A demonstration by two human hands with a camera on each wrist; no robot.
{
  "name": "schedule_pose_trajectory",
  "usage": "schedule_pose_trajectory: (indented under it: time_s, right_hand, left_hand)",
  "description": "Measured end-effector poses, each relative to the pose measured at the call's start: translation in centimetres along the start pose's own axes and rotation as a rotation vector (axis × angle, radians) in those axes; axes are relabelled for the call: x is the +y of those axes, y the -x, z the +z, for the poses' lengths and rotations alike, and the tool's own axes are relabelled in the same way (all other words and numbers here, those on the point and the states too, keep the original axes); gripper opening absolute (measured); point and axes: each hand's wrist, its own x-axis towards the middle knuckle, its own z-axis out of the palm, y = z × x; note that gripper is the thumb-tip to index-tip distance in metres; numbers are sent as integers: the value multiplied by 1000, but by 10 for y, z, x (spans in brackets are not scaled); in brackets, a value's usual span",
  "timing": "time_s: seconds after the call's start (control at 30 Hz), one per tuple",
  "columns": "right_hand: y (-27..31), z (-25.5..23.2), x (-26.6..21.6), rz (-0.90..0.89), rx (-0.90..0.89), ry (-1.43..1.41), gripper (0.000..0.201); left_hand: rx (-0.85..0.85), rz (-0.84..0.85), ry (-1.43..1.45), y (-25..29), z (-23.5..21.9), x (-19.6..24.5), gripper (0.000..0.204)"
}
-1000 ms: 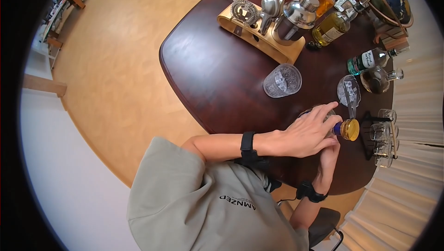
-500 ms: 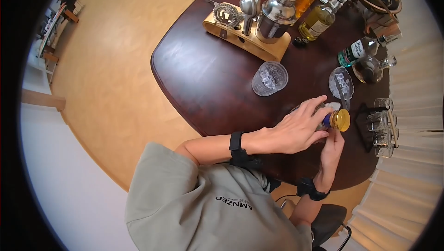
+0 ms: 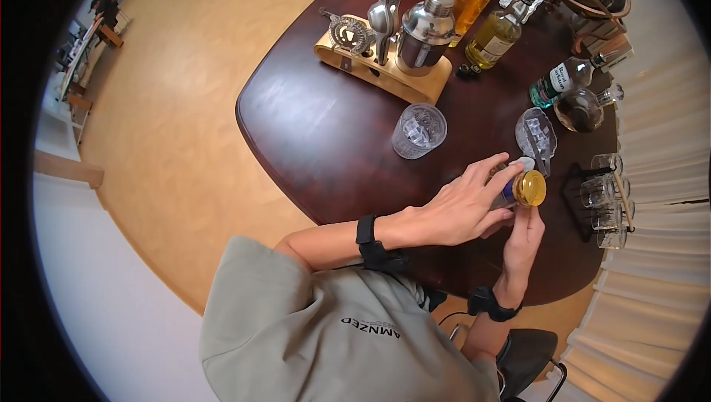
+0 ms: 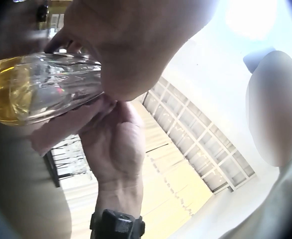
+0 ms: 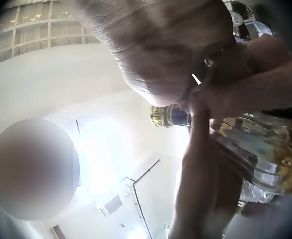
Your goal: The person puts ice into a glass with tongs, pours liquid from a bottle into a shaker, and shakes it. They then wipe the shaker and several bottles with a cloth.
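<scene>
A clear bottle with yellow liquid lies across both hands, its gold cap and blue neck showing at the right of the head view. Over the bottle's side, my left hand curls its fingers and grips it; most of the bottle is hidden behind this hand. My right hand is below the cap, its fingertips held against the neck area; the exact contact is partly hidden. In the right wrist view the gold cap is still on the bottle.
A glass with ice stands left of the hands. Beyond are a wooden stand with a shaker, several bottles, an ice bowl with tongs, and a rack of small glasses at the right.
The head view has shifted, so the table items appear further left. The bottle's gold cap has turned more toward the head camera, with both hands still at the bottle.
</scene>
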Motion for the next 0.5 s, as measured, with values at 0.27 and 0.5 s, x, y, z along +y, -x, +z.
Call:
schedule_pose_trajectory:
  time_s: [0.27,0.5]
  right_hand:
    - [-4,-3,35,-121,57,160,34]
    - [7,-6,-12,-2,-39,-64,37]
  left_hand:
    - [0,31,-9,-2,-5,1,96]
    - [-53,8,18,-4,-3,2,113]
